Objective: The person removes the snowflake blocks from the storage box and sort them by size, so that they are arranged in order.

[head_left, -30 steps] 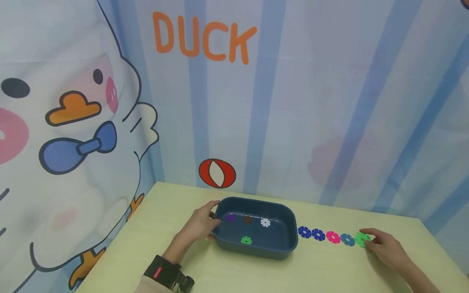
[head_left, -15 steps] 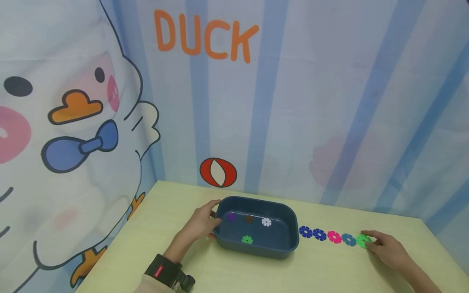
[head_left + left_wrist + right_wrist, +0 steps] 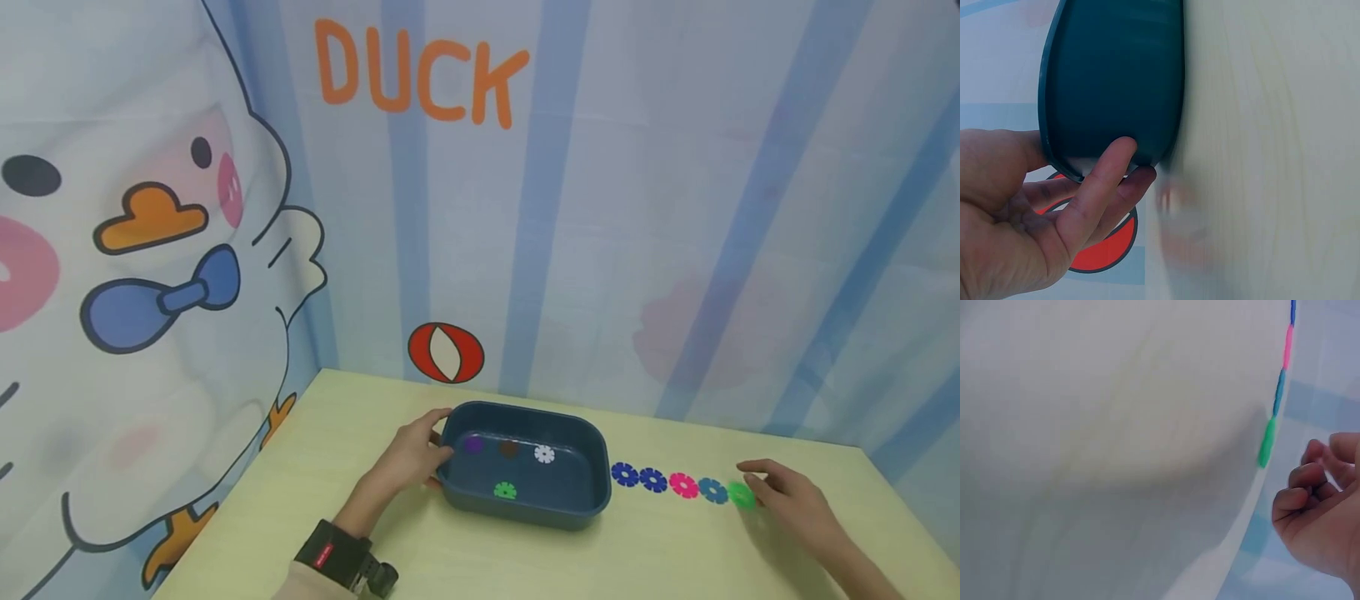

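Observation:
My left hand (image 3: 408, 454) grips the left end of a dark blue plastic basin (image 3: 525, 512), its fingers about the end wall in the left wrist view. Inside the basin lie a purple disc (image 3: 473, 444), a brown disc (image 3: 509, 449), a white snowflake disc (image 3: 544, 454) and a green one (image 3: 506, 491). Right of it runs a row of flat snowflake discs: two dark blue (image 3: 625, 474), a pink (image 3: 683, 485), a teal (image 3: 712, 490) and a green disc (image 3: 739, 497) at the end. My right hand (image 3: 795, 504), loosely curled, hovers by that green disc, apart from it in the right wrist view.
A pale yellow table (image 3: 360, 542) carries everything. Behind it hangs a striped blue curtain (image 3: 600, 208) with orange lettering and a red ball print. A printed duck sheet (image 3: 150, 375) covers the left side.
My right hand has let go of the green disc at the row's end and lifted slightly off it. The left hand and basin stay where they were.

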A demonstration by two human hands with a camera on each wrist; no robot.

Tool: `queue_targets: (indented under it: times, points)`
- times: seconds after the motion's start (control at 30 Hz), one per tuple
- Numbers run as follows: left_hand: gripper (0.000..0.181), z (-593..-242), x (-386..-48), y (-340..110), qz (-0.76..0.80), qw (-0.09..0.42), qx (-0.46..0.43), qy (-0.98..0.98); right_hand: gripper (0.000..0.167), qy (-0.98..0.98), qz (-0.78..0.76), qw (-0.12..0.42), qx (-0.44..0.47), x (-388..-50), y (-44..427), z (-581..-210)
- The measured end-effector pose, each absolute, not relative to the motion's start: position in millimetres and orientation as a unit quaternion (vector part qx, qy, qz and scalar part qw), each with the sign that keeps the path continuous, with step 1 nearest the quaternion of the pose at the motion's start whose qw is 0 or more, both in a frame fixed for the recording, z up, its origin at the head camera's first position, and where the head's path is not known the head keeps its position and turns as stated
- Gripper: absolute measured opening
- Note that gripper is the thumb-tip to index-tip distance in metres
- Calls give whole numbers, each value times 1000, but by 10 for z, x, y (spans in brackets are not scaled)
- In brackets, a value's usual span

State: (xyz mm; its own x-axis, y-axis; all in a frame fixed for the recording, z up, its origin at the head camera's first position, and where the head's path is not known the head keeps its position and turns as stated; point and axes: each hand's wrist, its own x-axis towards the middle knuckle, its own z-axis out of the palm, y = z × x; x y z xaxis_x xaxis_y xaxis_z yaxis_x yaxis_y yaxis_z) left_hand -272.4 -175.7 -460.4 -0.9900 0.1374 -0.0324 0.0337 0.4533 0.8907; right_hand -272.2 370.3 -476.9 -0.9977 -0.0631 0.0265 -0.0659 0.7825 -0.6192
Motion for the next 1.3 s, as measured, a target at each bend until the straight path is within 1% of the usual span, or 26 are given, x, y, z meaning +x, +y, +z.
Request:
queue_targets:
  times: [0.2, 0.33, 0.73, 1.07, 1.3]
  points:
    - [67, -4598, -2728, -1773, 519, 50, 47, 852, 42, -913, 395, 35, 96, -2708, 3348, -4689]
    - [67, -4589, -2717, -1768, 518, 53, 49, 852, 38, -901, 411, 42, 134, -2700, 3139, -4613]
    - [67, -4571, -2686, -1755, 519, 49, 47, 852, 32, -883, 433, 23, 180, -2739, 2698, -4460]
    - [67, -4587, -2688, -1759, 520, 50, 47, 852, 26, -878, 422, 39, 222, -2824, 2328, -4437]
    - [68, -4585, -2697, -1765, 520, 49, 49, 852, 28, -886, 401, 30, 232, -2896, 2072, -4430]
